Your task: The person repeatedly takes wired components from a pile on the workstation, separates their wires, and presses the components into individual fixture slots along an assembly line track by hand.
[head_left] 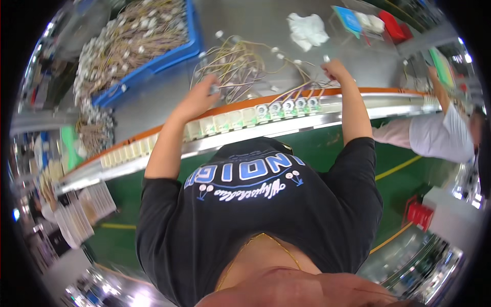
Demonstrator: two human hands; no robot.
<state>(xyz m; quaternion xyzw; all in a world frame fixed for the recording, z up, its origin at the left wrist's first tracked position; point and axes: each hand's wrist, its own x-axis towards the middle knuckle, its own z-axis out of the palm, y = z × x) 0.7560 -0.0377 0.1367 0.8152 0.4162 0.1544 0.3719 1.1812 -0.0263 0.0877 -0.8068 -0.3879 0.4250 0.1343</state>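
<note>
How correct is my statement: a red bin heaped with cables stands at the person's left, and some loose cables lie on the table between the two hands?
One detail is wrong: the bin is blue, not red, as the head view shows. It is heaped with cables at the person's left, and some loose cables lie on the table between the two hands.

The front of the camera wearer's black T-shirt [276, 220] carries large blue block capitals [282, 160] edged in white, set in a curved row. Below them in the view runs slanting white script [250, 194]. Beyond the capitals, a dim curved line of small print [250, 154] is too faint to read.
</note>
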